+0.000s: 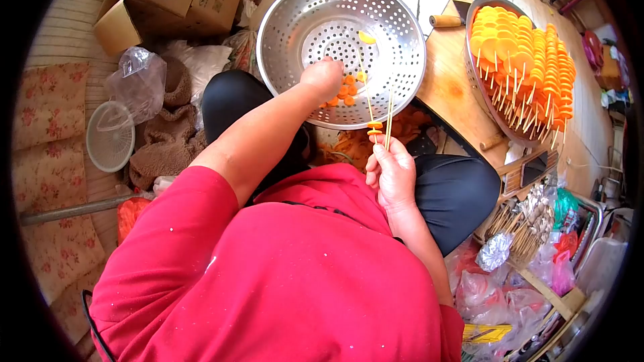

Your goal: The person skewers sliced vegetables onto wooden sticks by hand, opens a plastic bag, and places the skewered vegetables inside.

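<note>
My right hand (392, 171) pinches several thin bamboo skewers (390, 110) beside the near rim of a perforated metal colander (278, 40). On one skewer sit orange carrot slices (374, 128) just above my fingers, and a yellowish piece (362, 76) appears farther up it. My left hand (323, 76) is inside the colander with its fingers curled; whatever they hold, if anything, is hidden. Small loose carrot slices (348, 88) lie right beside it. A larger yellow-orange slice (366, 37) rests farther back in the colander.
A large pan (472, 47) piled with loaded skewers stands at right on a wooden board (443, 60). A wooden-handled knife (446, 21) lies near it. At left are a cardboard box (161, 0) and a white basket (111, 137). Plastic bags (490, 295) fill the lower right.
</note>
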{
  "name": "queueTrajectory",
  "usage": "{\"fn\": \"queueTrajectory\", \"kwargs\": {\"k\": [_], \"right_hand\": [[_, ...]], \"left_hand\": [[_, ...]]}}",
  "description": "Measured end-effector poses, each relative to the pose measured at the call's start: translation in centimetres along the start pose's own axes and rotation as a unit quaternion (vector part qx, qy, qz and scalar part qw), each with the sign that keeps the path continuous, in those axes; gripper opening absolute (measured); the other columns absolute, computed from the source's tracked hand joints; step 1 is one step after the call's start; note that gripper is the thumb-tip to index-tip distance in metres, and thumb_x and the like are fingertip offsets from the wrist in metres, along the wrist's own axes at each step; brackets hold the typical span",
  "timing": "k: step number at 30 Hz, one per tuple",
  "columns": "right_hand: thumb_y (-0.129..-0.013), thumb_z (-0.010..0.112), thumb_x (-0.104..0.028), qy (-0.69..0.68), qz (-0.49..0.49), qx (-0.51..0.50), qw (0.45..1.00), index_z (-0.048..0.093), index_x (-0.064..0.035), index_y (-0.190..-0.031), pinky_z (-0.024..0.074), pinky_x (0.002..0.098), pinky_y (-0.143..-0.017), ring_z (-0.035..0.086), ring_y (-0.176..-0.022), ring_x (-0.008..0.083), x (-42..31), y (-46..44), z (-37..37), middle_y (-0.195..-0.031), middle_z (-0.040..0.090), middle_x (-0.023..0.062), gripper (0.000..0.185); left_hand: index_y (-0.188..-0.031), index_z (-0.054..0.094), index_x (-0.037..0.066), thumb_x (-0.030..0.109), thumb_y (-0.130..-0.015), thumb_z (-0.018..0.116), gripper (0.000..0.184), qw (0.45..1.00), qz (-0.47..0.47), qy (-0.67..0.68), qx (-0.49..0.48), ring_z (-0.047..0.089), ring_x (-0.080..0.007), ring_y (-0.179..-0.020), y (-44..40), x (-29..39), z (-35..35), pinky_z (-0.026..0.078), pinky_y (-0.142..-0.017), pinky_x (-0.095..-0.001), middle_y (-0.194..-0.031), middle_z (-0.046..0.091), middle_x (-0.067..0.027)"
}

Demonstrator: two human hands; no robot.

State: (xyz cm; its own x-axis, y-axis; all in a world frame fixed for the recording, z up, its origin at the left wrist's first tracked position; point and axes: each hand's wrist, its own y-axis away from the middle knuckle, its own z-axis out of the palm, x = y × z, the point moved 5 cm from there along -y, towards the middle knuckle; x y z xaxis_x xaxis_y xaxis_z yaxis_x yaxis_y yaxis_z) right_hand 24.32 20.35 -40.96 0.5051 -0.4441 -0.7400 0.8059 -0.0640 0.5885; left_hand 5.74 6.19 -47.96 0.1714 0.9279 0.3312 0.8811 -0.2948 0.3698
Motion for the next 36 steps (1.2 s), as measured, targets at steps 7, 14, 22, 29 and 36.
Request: {"fn": "queueTrajectory", "kwargs": {"k": [7,14,22,29,36], "right_hand": [[-0.091,0.05,-0.011,0.004,0.022,-0.033,0.999,0.055,-0.0032,-0.101,0.0328,0.0196,-0.035,0.046,-0.038,0.0093,0.5,0.6,0.0,-0.058,0.054,0.0041,0.014],[-0.091,0.05,-0.01,0.006,0.019,-0.06,0.998,0.054,-0.0017,-0.101,0.0349,0.0198,-0.036,0.044,-0.037,0.0095,0.4,0.9,0.6,-0.057,0.053,0.0051,0.014],[-0.09,0.05,-0.01,0.005,0.023,-0.061,0.998,0.054,-0.0009,-0.1,0.035,0.0197,-0.036,0.043,-0.037,0.0093,0.0,1.3,0.6,-0.057,0.053,0.0048,0.014],[-0.09,0.051,-0.011,-0.006,0.004,-0.067,0.998,0.054,-0.001,-0.101,0.0338,0.0197,-0.035,0.043,-0.037,0.0096,-0.3,1.6,0.4,-0.057,0.052,0.0051,0.015],[-0.09,0.051,-0.009,-0.049,-0.003,-0.024,0.999,0.055,-0.0012,-0.1,0.0332,0.0206,-0.035,0.041,-0.036,0.0101,-0.6,0.7,0.0,-0.056,0.051,0.0051,0.014]], "left_hand": [[-0.078,0.058,0.004,-0.001,-0.074,0.058,0.006,0.901,-0.112,0.412,-0.076,0.064,-0.0211,-0.066,0.8,0.0,-2.4,0.054,-0.061,-0.0307,-0.067,0.062,-0.0109],[-0.092,0.054,-0.001,-0.005,-0.079,0.059,0.014,0.695,-0.146,0.704,-0.016,0.064,-0.0219,-0.073,2.0,-0.2,-5.0,0.056,-0.067,-0.0317,-0.082,0.062,-0.012],[-0.089,0.055,-0.001,-0.001,-0.08,0.059,0.01,0.694,-0.138,0.706,0.005,0.064,-0.0214,-0.071,1.8,-0.4,-5.3,0.055,-0.066,-0.0326,-0.081,0.062,-0.0124],[-0.085,0.058,0.0,0.003,-0.079,0.062,0.009,0.731,-0.053,0.677,-0.069,0.065,-0.021,-0.072,2.4,0.9,-5.5,0.056,-0.069,-0.032,-0.081,0.064,-0.0122],[-0.082,0.063,0.002,0.004,-0.075,0.067,0.008,0.739,-0.026,0.64,-0.209,0.066,-0.0173,-0.071,6.5,4.9,-2.1,0.056,-0.067,-0.0287,-0.079,0.066,-0.0086]]}}
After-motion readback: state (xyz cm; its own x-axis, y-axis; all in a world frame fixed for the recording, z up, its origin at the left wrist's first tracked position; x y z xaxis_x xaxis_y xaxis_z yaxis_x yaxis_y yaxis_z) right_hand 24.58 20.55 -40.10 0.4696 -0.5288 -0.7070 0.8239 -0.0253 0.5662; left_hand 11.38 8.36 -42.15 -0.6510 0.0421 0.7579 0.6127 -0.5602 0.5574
